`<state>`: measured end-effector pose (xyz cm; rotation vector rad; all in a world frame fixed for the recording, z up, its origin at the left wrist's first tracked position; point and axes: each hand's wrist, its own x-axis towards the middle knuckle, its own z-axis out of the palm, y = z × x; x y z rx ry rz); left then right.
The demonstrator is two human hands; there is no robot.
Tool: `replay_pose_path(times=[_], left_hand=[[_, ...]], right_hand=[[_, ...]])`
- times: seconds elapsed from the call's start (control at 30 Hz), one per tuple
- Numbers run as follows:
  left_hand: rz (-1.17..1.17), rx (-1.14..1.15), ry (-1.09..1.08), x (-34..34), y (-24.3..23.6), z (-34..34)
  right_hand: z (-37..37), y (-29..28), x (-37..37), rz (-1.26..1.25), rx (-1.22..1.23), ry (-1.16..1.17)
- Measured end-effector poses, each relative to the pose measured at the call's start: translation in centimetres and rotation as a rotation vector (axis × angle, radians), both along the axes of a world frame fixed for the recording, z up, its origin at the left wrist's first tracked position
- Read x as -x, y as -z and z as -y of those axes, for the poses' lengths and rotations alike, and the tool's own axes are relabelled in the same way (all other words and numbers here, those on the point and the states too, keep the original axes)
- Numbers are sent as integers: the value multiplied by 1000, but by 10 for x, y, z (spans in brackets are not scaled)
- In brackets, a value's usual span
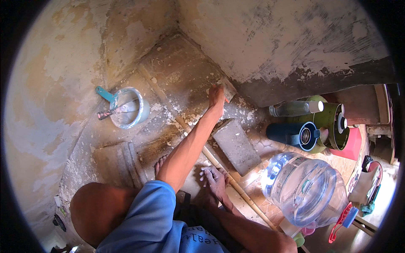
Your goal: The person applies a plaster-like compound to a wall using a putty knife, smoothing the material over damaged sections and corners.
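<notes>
Left hand (217, 100): clasped round a scraper (228, 89).
Right hand (215, 179): loosely curled; grasp cannot be told.
Wall (308, 38): foot apparently being worked; steady contact seemingly called for.

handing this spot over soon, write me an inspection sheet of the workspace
surface: floor, spattered with pale flakes
job's things: flat tool; pale blue container with a handled tool leaning in it
clutter: grey slab, pale pole, blue pitcher, large clear bottle
hands: left hand grips the flat tool; right hand near the pole, grip unclear
cables: nothing seen
surroundings: walls, patchy and streaked
</notes>
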<state>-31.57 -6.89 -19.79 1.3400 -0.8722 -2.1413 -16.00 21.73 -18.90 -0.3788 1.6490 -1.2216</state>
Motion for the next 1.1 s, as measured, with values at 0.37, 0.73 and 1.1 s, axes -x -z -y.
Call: replay_pose_path(times=[0.37, 0.73, 1.1], left_hand=[[164, 261, 290, 53, -49, -21], [137, 378, 520, 21, -101, -150], [9, -70, -53, 0, -23, -16]], right_hand=[[5, -14, 6, 23, -26, 9], [-47, 72, -11, -641, -566, -316], [5, -8, 4, -10, -2, -25]])
